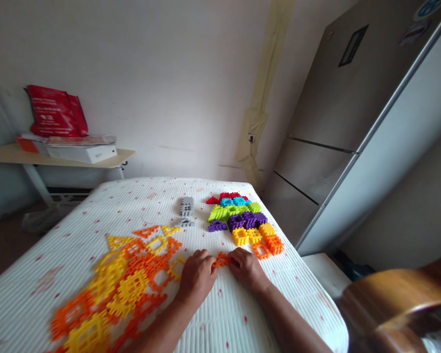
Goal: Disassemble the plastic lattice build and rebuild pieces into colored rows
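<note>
The left hand and the right hand rested on a white bed flecked with red, with an orange lattice piece between them. Each grip was closed on that piece from its own side, low against the cover, though the fingers hid how tightly it was held.

Just left of the left hand lay a loose heap of yellow and orange lattice blocks, spreading toward the near edge of the bed. Beyond the hands, colored blocks sat in tidy bands of red, blue, green, purple, yellow and orange, with the orange band nearest the right hand. A gray block lay between those bands and the heap.

Past the bed stood a table bearing a white box and a red bag. A steel refrigerator stood to the right, and a curved wooden object intruded at the lower right.
</note>
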`<state>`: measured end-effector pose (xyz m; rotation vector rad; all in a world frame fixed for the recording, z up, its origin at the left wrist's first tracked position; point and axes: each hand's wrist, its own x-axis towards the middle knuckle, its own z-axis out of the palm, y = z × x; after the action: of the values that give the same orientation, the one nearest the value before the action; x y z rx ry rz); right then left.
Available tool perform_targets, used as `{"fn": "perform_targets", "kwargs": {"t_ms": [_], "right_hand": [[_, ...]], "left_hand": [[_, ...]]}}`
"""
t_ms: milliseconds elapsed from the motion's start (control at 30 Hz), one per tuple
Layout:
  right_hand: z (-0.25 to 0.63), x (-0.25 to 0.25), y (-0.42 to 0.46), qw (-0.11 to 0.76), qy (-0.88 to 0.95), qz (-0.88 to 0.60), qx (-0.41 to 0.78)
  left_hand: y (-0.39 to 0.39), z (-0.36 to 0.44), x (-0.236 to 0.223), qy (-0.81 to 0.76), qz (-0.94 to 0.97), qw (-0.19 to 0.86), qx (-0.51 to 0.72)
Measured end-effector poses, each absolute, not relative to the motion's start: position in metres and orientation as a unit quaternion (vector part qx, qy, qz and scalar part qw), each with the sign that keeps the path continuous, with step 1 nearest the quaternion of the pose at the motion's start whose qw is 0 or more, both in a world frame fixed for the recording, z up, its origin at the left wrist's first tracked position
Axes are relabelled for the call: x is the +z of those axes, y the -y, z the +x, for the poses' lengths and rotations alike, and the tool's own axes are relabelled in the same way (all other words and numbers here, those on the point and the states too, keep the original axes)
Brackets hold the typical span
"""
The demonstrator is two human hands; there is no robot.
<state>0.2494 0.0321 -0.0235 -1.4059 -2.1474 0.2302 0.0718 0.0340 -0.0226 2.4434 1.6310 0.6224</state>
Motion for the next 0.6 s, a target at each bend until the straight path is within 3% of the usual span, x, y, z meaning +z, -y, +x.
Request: {"fn": "perform_targets", "kwargs": {"t_ms": [600], "right_hand": [[0.253,-0.026,-0.028,0.297,0.831,-0.466,0.066]], "left_hand": [[-0.028,0.073,-0.003,-0.573,0.798,0.066,0.175]]}}
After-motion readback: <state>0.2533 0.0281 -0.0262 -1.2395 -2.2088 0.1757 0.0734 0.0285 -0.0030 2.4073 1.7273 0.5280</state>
